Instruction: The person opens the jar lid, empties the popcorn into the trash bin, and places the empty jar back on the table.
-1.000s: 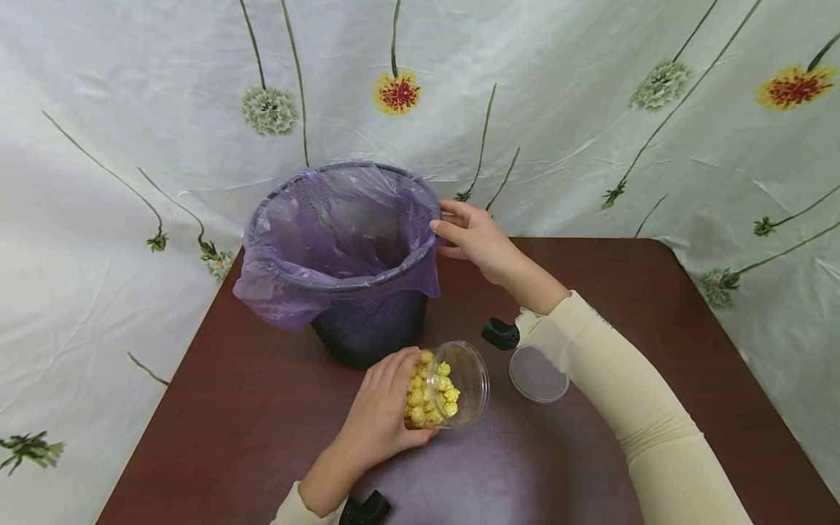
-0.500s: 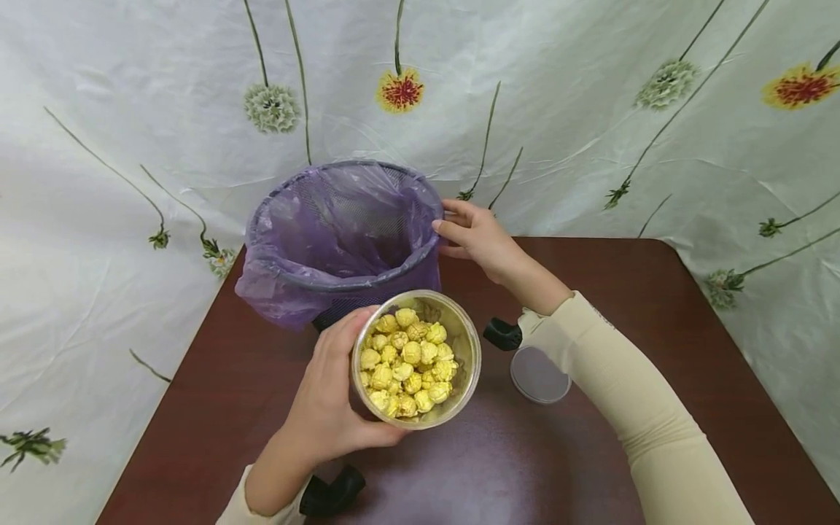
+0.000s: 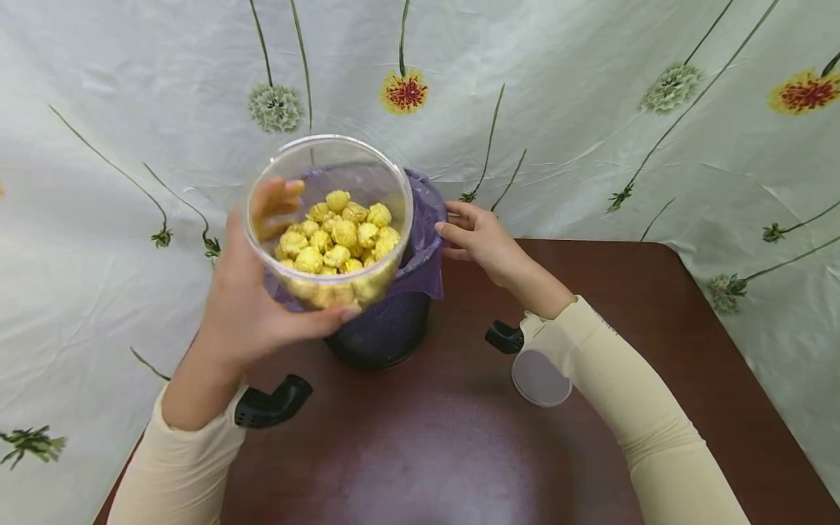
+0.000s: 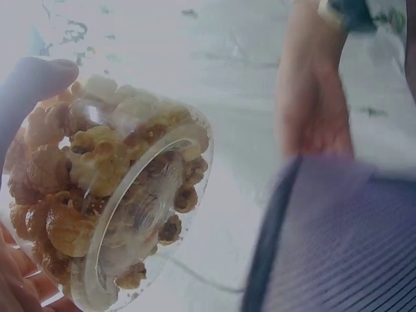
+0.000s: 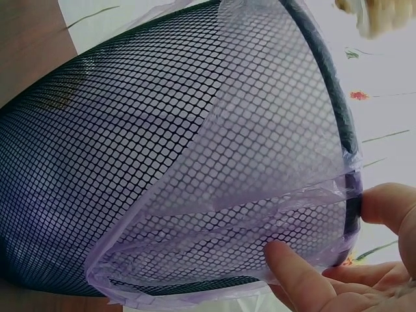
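My left hand [image 3: 243, 306] grips a clear plastic jar [image 3: 324, 278] by its side, raised and tilted with its mouth facing the head camera. Yellow popcorn [image 3: 337, 240] lies inside the jar. Behind it stands a dark mesh trash bin [image 3: 383, 328], lined with a purple bag [image 3: 426, 266] folded over the rim; the jar hides most of the bin's opening. My right hand [image 3: 482, 244] holds the bin's right rim. In the right wrist view its thumb is on the rim [image 5: 351, 208] and a finger lies against the bag-covered mesh. The left wrist view shows the jar's base [image 4: 140, 162] close beside the bin.
A round lid [image 3: 541, 379] lies on the dark reddish-brown table [image 3: 426, 452], near my right sleeve. A flower-patterned white cloth [image 3: 577, 131] hangs behind the table. Black wrist devices [image 3: 272, 401] stick out from both cuffs.
My left hand has lifted the jar from near the table up and left to in front of the bin's opening, its mouth turning toward the head camera. My right hand has stayed at the rim.
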The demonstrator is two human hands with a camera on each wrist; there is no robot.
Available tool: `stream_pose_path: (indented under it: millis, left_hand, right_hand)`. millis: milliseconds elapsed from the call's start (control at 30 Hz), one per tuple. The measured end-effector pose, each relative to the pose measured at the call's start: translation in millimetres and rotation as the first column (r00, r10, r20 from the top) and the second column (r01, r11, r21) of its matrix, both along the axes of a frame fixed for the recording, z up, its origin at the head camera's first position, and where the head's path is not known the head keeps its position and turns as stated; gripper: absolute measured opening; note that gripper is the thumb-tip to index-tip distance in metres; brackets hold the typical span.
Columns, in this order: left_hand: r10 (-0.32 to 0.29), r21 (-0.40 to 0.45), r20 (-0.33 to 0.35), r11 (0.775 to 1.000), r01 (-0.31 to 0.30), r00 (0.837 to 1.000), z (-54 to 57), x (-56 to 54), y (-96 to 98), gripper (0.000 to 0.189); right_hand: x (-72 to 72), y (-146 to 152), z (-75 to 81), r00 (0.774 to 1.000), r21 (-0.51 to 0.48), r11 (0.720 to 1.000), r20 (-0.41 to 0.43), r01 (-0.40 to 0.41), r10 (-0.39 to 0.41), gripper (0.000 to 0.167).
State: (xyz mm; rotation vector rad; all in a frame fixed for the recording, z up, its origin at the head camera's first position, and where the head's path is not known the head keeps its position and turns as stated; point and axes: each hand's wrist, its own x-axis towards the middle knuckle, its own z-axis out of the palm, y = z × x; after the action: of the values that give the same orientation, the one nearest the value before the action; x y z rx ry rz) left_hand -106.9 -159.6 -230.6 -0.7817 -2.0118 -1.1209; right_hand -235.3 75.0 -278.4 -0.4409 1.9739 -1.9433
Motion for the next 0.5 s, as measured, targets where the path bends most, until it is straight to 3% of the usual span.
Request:
stream_pose_path:
  millis: [133, 267, 500]
  left_hand:
    - [0.075, -0.098, 0.039, 0.993, -0.070, 0.996, 17.1, -23.6, -13.7, 0.105]
    - [0.164, -0.178, 0.103, 0.973, -0.144, 0.981, 31.2, -44.0, -22.2, 0.103]
    - [0.295, -0.388, 0.160, 0.896, -0.215, 0.942, 49.3, -66.8, -37.0, 0.106]
  right_hand:
    - [-0.2, 1, -1.0, 1.000, -0.005, 1.000, 0.008, 0.002, -0.002, 0.051]
    - [0.1, 1, -1.4, 1.000, -0.002, 1.000, 0.014, 0.006, -0.006, 0.052]
    - [0.4, 1, -1.3, 1.000, 0.003, 1.000, 0.003, -0.006, 0.006, 0.053]
